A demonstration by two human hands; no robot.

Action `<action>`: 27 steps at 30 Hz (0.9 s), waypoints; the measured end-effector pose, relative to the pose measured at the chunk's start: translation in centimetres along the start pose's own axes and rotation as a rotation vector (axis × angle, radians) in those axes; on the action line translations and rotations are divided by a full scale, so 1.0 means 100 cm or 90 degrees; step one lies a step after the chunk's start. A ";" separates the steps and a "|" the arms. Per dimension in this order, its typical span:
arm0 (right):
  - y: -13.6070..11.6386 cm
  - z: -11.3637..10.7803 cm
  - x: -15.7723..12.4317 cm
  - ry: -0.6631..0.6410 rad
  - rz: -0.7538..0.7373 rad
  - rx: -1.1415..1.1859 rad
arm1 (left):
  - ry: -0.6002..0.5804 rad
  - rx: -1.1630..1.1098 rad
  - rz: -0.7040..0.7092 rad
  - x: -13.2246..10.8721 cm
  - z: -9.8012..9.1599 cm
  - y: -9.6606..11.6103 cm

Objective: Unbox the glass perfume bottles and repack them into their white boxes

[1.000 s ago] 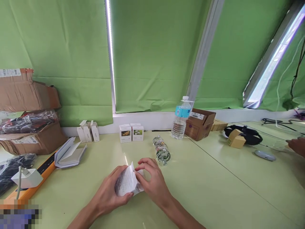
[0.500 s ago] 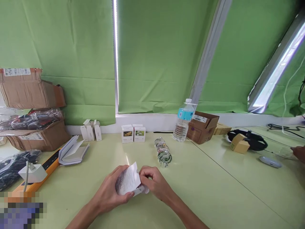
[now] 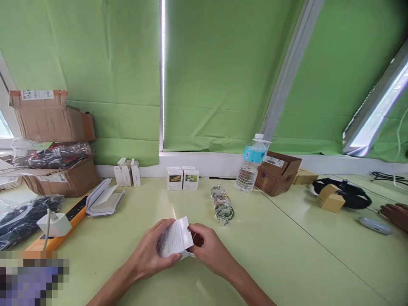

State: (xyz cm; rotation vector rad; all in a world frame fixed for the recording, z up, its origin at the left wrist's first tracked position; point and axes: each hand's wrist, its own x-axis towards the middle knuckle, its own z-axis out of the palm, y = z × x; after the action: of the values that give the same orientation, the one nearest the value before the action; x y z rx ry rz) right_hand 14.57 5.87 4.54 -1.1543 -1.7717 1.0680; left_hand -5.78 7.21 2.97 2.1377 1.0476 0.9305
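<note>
My left hand (image 3: pixel 149 250) is wrapped around a small white cardboard box (image 3: pixel 174 240), its thumb along the lower edge. Dense small print covers the face turned up toward me. At the right end of the box a plain white flap sticks out. My right hand (image 3: pixel 210 250) is curled at that end, thumb and fingers pinching at the flap; the fingertips are partly hidden. Beyond the hands lie shiny clear-wrapped packets (image 3: pixel 222 205) in a row. Two white boxes with flower pictures (image 3: pixel 182 179) stand side by side at the back.
On the left are stacked cartons (image 3: pixel 52 119), an orange power strip (image 3: pixel 57 238) with a white charger and an open notebook (image 3: pixel 105 199). A water bottle (image 3: pixel 250 163), a brown carton (image 3: pixel 277 173), a black strap (image 3: pixel 347 193) and a mouse (image 3: pixel 374 225) stand right. Another person's hand (image 3: pixel 395 214) rests at the far right.
The view has swung slightly left. My right fingers have shifted up onto the box's end flap, and less of the white part below them shows. My left hand keeps its hold.
</note>
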 end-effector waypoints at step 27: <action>0.027 0.014 -0.001 -0.045 -0.103 -0.109 | -0.094 0.096 0.046 -0.004 0.000 0.010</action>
State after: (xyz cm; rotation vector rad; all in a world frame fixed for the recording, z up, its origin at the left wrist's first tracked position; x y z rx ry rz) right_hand 14.18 6.10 1.51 -1.0625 -2.0077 0.8856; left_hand -5.55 6.36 3.56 2.3426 1.0008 0.7323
